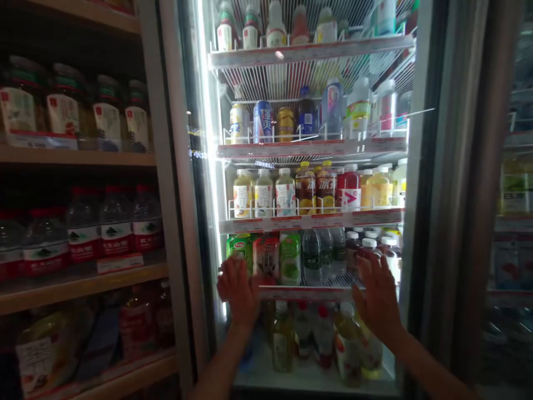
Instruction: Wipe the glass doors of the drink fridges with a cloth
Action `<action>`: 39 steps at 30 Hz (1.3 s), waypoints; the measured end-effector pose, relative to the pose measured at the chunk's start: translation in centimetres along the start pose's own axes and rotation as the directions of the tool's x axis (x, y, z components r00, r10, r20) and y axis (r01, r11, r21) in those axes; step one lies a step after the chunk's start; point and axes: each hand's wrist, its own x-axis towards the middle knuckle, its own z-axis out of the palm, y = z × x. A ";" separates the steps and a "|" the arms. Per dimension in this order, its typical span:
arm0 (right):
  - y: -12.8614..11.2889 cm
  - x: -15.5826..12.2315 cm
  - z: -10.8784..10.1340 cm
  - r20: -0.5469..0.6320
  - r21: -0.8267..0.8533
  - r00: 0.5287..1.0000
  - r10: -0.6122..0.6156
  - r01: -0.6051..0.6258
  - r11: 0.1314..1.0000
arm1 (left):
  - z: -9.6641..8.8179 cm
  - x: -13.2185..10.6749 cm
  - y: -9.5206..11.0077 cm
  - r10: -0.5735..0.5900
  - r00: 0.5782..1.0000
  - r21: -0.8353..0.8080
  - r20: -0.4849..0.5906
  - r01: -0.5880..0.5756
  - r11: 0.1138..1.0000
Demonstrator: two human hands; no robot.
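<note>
My left hand (239,290) is raised in front of the lit drinks fridge, its fingers slightly bent and holding nothing. Behind it are a green pack (240,247) and a red pack (266,258) on the lower shelf. On the other side, my right hand (378,294) is held up with fingers extended and nothing in it. It partly covers dark bottles with white caps (391,255). Clear water bottles (312,255) stand between the two hands, further back. Reflections lie across the fridge's glass; whether either hand touches it I cannot tell.
Wooden shelves (83,286) at the left carry red-capped water bottles (116,222) and dark bottles with pale labels (64,105). The fridge's metal frame (166,166) separates them. Higher racks hold tea bottles (285,191) and cans (262,119). Another fridge section (516,183) is at the right.
</note>
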 end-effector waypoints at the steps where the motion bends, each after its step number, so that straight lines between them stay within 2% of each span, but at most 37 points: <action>1: -0.7 -0.1 0.2 0.004 0.008 1.000 -0.010 0.010 1.000 | 0.3 -0.6 2.0 0.149 0.989 -0.060 0.018 -0.148 0.987; 2: -1.3 -0.2 0.4 0.014 0.009 1.000 -0.024 0.024 1.000 | 0.7 -1.1 4.2 0.348 0.937 -0.138 0.026 -0.342 0.930; 3: -1.6 -0.4 0.6 0.025 0.002 0.999 -0.038 0.038 0.999 | 1.1 -1.4 6.2 0.543 0.839 -0.215 0.018 -0.527 0.822; 4: -1.5 -0.5 0.6 0.036 -0.014 0.998 -0.047 0.048 0.999 | 1.5 -1.6 7.6 0.687 0.727 -0.270 0.000 -0.661 0.700; 5: -1.0 -0.7 0.6 0.040 -0.037 0.998 -0.045 0.047 0.998 | 1.7 -1.4 8.4 0.763 0.646 -0.298 -0.016 -0.731 0.614; 6: -0.1 -0.8 0.4 0.038 -0.064 0.999 -0.034 0.036 0.997 | 1.9 -1.1 8.3 0.780 0.626 -0.302 -0.013 -0.746 0.594; 7: 0.9 -0.9 0.1 0.030 -0.090 0.999 -0.012 0.015 0.996 | 1.9 -0.5 7.4 0.746 0.665 -0.285 0.006 -0.714 0.639; 8: 2.0 -1.0 -0.2 0.020 -0.113 1.000 0.015 -0.013 0.994 | 1.8 0.3 5.9 0.672 0.740 -0.250 0.031 -0.645 0.722; 10: 3.6 -1.2 -0.8 -0.004 -0.132 0.997 0.074 -0.073 0.989 | 1.5 2.0 2.3 0.425 0.904 -0.142 0.033 -0.417 0.898; 11: 4.0 -1.3 -0.9 -0.007 -0.126 0.996 0.091 -0.091 0.988 | 1.3 2.8 0.8 0.276 0.961 -0.088 0.000 -0.275 0.957; 12: 3.8 -1.3 -0.9 0.000 -0.112 0.996 0.092 -0.091 0.990 | 1.2 3.3 -0.2 0.143 0.989 -0.051 -0.042 -0.145 0.988; 13: 3.3 -1.4 -0.7 0.012 -0.092 0.997 0.075 -0.073 0.993 | 1.1 3.6 -0.3 0.058 0.996 -0.033 -0.074 -0.060 0.998; 14: 2.4 -1.4 -0.5 0.022 -0.065 0.999 0.039 -0.038 0.997 | 1.0 3.6 0.2 0.041 0.996 -0.031 -0.078 -0.043 0.999; 15: 1.4 -1.3 -0.2 0.029 -0.035 1.000 -0.007 0.008 0.999 | 1.1 3.3 1.3 0.102 0.993 -0.046 -0.058 -0.105 0.993; 16: 0.3 -1.2 0.2 0.032 -0.008 0.998 -0.053 0.053 0.999 | 1.2 2.9 2.9 0.241 0.970 -0.074 -0.025 -0.243 0.967; 17: -0.6 -1.1 0.5 0.030 0.010 0.996 -0.088 0.087 0.996 | 1.4 2.6 4.5 0.422 0.906 -0.113 0.003 -0.419 0.901; 18: -1.2 -0.9 0.7 0.026 0.017 0.994 -0.105 0.105 0.994 | 1.5 2.5 6.0 0.594 0.804 -0.151 0.020 -0.585 0.797; 19: -1.3 -0.5 0.8 0.020 0.016 0.994 -0.106 0.106 0.994 | 1.7 2.8 7.2 0.719 0.695 -0.179 0.019 -0.705 0.687; 20: -1.0 -0.2 0.8 0.012 0.008 0.996 -0.093 0.093 0.996 | 1.8 3.6 7.8 0.786 0.619 -0.190 0.011 -0.770 0.609; 21: -0.3 0.2 0.7 -0.001 -0.006 0.998 -0.068 0.068 0.998 | 1.8 4.9 8.0 0.799 0.601 -0.186 0.005 -0.785 0.591; 22: 0.7 0.7 0.4 -0.017 -0.025 0.999 -0.033 0.032 0.999 | 1.9 6.7 7.8 0.760 0.650 -0.168 0.002 -0.749 0.641; 23: 1.9 1.1 0.0 -0.039 -0.046 0.999 0.010 -0.012 0.999 | 1.9 8.8 7.4 0.661 0.750 -0.141 -0.020 -0.657 0.741; 24: 3.0 1.4 -0.4 -0.059 -0.067 0.997 0.052 -0.056 0.996 | 2.0 10.9 7.0 0.503 0.862 -0.111 -0.066 -0.507 0.855; 25: 4.0 1.7 -0.7 -0.074 -0.081 0.994 0.082 -0.088 0.993 | 2.2 12.7 6.9 0.313 0.942 -0.092 -0.124 -0.325 0.941; 26: 4.7 1.9 -1.0 -0.081 -0.086 0.992 0.099 -0.106 0.991 | 2.3 13.9 7.0 0.154 0.973 -0.087 -0.170 -0.170 0.982; 27: 5.1 2.1 -1.2 -0.081 -0.079 0.991 0.104 -0.110 0.991 | 2.5 14.3 7.6 0.080 0.980 -0.091 -0.184 -0.098 0.991; 28: 5.3 2.1 -1.4 -0.076 -0.060 0.992 0.097 -0.102 0.993 | 2.7 13.9 8.6 0.109 0.981 -0.096 -0.162 -0.126 0.987; 29: 5.2 2.1 -1.5 -0.070 -0.033 0.994 0.086 -0.088 0.996 | 2.9 12.8 9.9 0.243 0.964 -0.109 -0.111 -0.255 0.961; 30: 5.0 2.1 -1.6 -0.062 -0.005 0.995 0.077 -0.078 0.997 | 3.0 11.2 11.3 0.456 0.889 -0.142 -0.045 -0.457 0.878; 31: 4.7 2.1 -1.6 -0.056 0.021 0.996 0.074 -0.073 0.997 | 3.1 9.5 12.8 0.669 0.743 -0.192 -0.010 -0.658 0.728; 32: 4.6 2.0 -1.8 -0.050 0.043 0.996 0.072 -0.070 0.997 | 3.2 8.2 14.1 0.832 0.555 -0.245 -0.003 -0.807 0.538; 33: 4.6 2.0 -1.9 -0.042 0.063 0.997 0.069 -0.066 0.996 | 3.3 7.4 15.3 0.924 0.382 -0.286 -0.017 -0.887 0.362; 34: 4.9 2.1 -2.2 -0.039 0.077 0.997 0.068 -0.064 0.995 | 3.4 7.6 16.2 0.966 0.257 -0.312 -0.037 -0.921 0.233; 35: 5.2 2.1 -2.4 -0.043 0.084 0.996 0.072 -0.068 0.994 | 3.5 8.7 17.0 0.978 0.205 -0.327 -0.043 -0.928 0.180; 36: 5.7 2.2 -2.7 -0.057 0.083 0.995 0.080 -0.076 0.994 | 3.6 10.6 17.7 0.970 0.241 -0.328 -0.039 -0.920 0.215; 37: 6.3 2.4 -3.0 -0.076 0.076 0.993 0.094 -0.088 0.993 | 3.7 13.1 18.3 0.937 0.348 -0.317 -0.026 -0.892 0.323; 39: 7.5 2.6 -3.6 -0.120 0.058 0.985 0.124 -0.118 0.991 | 3.7 18.5 19.7 0.767 0.642 -0.276 -0.014 -0.740 0.614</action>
